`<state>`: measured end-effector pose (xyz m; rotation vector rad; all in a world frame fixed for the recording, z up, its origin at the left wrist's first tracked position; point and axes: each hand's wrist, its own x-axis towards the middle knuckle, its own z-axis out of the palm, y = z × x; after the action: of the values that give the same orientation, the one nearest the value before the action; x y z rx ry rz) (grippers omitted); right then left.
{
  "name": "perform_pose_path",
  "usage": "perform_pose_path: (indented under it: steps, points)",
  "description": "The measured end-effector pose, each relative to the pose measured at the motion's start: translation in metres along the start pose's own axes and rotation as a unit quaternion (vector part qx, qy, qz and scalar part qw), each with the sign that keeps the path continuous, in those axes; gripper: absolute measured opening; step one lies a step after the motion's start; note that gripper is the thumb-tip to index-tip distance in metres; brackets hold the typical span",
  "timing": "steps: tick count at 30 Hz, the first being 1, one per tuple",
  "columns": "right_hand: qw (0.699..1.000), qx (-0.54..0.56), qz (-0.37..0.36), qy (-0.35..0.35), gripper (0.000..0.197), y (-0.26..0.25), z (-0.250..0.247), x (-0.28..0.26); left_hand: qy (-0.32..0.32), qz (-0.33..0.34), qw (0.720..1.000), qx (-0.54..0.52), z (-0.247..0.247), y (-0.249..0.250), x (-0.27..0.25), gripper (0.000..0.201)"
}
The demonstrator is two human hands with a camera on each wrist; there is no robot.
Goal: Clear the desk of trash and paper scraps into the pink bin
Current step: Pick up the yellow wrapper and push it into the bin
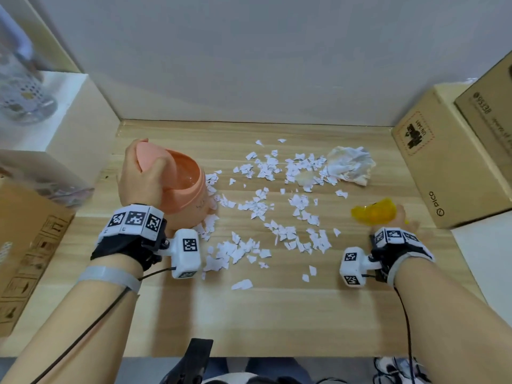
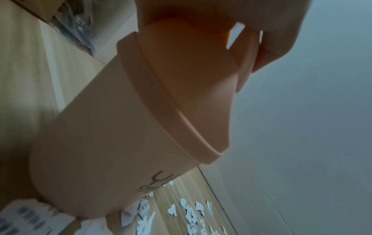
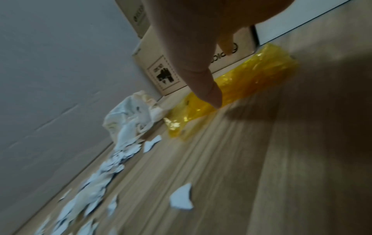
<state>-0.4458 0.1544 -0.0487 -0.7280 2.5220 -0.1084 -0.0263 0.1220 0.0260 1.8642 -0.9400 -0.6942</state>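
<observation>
The pink bin (image 1: 191,200) (image 2: 100,143) stands at the desk's left. My left hand (image 1: 141,178) grips its swing lid (image 1: 155,156) (image 2: 191,79), which is tipped up so the mouth is open. Several white paper scraps (image 1: 277,203) (image 3: 181,198) are strewn across the middle of the desk. A crumpled white paper ball (image 1: 350,164) (image 3: 130,114) lies at the far right. A yellow plastic wrapper (image 1: 371,212) (image 3: 251,76) lies flat by the cardboard box. My right hand (image 1: 401,217) is at the wrapper, thumb (image 3: 201,79) pointing down and touching its near edge.
A PICO cardboard box (image 1: 443,167) lines the right side, with a second box (image 1: 487,112) on top. A white block (image 1: 83,120) and more cardboard (image 1: 30,245) line the left. A grey wall closes the back. Bare wood (image 1: 277,322) spans the front.
</observation>
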Motion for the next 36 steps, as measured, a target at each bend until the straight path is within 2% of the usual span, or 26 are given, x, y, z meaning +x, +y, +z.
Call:
perform_pose_path:
  steps: [2,6,9,10,12,15,17,20,23,25,27,29,32,36]
  points:
    - [0.999,-0.026,-0.020,-0.024,0.088,0.011,0.007,0.006,-0.001,0.003,1.000,-0.005,0.001,0.001,-0.001,0.061]
    - [0.994,-0.031,-0.099,-0.024,0.059,0.006,0.014,0.001,0.000,-0.006,1.000,-0.009,0.001,0.001,-0.001,0.058]
    - [0.986,-0.015,-0.165,0.002,0.018,-0.007,0.024,-0.014,-0.005,-0.013,1.000,-0.013,0.001,0.000,-0.001,0.057]
    - [0.985,0.007,-0.174,-0.001,0.013,-0.014,0.028,-0.022,-0.006,-0.012,1.000,-0.014,0.001,0.000,-0.001,0.058]
    - [0.977,0.079,-0.199,0.000,0.030,-0.036,0.034,-0.042,-0.009,-0.008,1.000,-0.014,0.000,0.001,0.000,0.059]
    - [0.935,0.191,-0.299,-0.007,0.013,-0.084,0.036,-0.084,-0.019,-0.011,1.000,-0.016,-0.003,0.000,0.002,0.061]
    - [0.890,0.231,-0.393,-0.029,0.034,-0.116,0.036,-0.117,-0.032,-0.018,0.999,-0.026,-0.006,0.001,0.004,0.063]
    - [0.803,0.240,-0.542,-0.067,0.047,-0.154,0.036,-0.168,-0.070,-0.014,0.997,-0.039,-0.011,0.004,0.007,0.064]
    - [0.727,0.145,-0.659,-0.131,0.051,-0.180,0.052,-0.202,-0.104,-0.007,0.994,-0.040,-0.016,0.006,0.010,0.063]
    - [0.708,0.020,-0.691,-0.142,0.043,-0.190,0.066,-0.214,-0.119,0.004,0.992,-0.040,-0.018,0.005,0.012,0.058]
    - [0.695,-0.123,-0.697,-0.128,0.031,-0.194,0.076,-0.226,-0.138,0.015,0.990,-0.033,-0.019,0.002,0.015,0.058]
    - [0.674,-0.214,-0.690,-0.156,0.044,-0.200,0.082,-0.238,-0.150,0.020,0.988,-0.025,-0.019,-0.001,0.017,0.060]
    - [0.654,-0.291,-0.673,-0.186,0.060,-0.214,0.079,-0.248,-0.152,0.012,0.988,-0.025,-0.019,-0.004,0.019,0.055]
    - [0.609,-0.352,-0.670,-0.235,0.057,-0.229,0.075,-0.249,-0.157,0.015,0.987,-0.015,-0.018,-0.006,0.022,0.062]
